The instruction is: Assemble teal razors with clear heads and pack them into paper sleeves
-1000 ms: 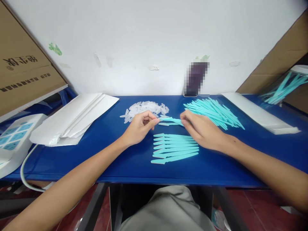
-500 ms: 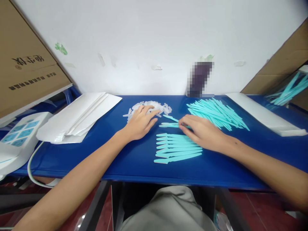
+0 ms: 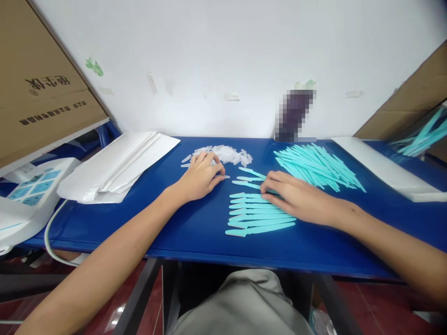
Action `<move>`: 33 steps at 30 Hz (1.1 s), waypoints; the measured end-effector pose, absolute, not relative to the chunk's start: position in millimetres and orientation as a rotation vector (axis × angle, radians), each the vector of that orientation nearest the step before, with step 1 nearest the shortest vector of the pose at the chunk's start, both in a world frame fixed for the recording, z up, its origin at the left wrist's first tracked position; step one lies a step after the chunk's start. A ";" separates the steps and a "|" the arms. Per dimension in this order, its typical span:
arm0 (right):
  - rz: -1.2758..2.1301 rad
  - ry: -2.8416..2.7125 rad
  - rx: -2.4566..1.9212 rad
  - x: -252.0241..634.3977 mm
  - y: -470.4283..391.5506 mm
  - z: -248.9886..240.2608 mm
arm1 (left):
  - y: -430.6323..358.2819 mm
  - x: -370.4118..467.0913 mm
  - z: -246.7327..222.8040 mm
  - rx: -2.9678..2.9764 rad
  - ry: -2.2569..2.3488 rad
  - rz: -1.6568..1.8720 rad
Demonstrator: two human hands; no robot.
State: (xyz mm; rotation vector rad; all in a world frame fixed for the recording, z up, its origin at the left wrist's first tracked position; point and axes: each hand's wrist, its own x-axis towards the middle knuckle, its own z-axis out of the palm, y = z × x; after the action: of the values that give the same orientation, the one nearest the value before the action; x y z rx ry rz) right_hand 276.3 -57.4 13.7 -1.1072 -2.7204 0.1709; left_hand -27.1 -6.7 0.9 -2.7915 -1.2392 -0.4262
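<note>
Turquoise sticks (image 3: 317, 166) lie on the blue table (image 3: 195, 237), white wall (image 3: 195, 60) behind

A white wall (image 3: 195, 56) stands behind the blue table (image 3: 195, 237). Under the table is a red floor (image 3: 366, 302), maybe tiles, and dark bars (image 3: 138, 298).

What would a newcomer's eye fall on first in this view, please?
Probably the bright turquoise pile of sticks on the blue table, just beyond the right hand. Next, perhaps, the neat row of sticks nearer the table's front edge, then the translucent pieces heaped beyond the left hand.
</note>
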 end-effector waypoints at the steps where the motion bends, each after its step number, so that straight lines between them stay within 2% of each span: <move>1: 0.250 -2.720 -1.156 278.4 -57.1 14.2 | -6.2 -28.3 1.6 -2.821 -1.210 -0.390; 7: 0.490 -2.725 -1.249 290.5 -55.7 18.7 | -9.5 -25.8 4.4 -2.757 -1.016 -0.250; 11: 0.455 -2.709 -1.278 289.1 -56.1 22.6 | -13.2 -23.5 4.3 -2.774 -0.955 -0.229; 15: 0.284 -2.648 -1.238 284.4 -55.4 27.1 | -13.3 -25.7 2.3 -2.768 -0.918 -0.379; 22: 0.291 -2.307 -1.303 277.3 -60.9 29.9 | -12.3 -20.8 1.2 -2.793 -1.144 -1.069; 28: 0.110 -2.281 -1.239 276.1 -59.7 22.1 | -17.8 -5.9 5.4 -2.931 -1.645 -2.003; 33: -0.042 -2.324 -1.345 278.4 -57.2 19.1 | -19.3 -2.7 9.0 -2.805 -1.773 -2.251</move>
State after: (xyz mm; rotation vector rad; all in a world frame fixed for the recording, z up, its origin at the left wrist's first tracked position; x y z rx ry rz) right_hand 278.4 -57.2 19.1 -1.3445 -2.3236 -0.0416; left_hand -2.7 -19.3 9.0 -2.8049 -1.7731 -2.2507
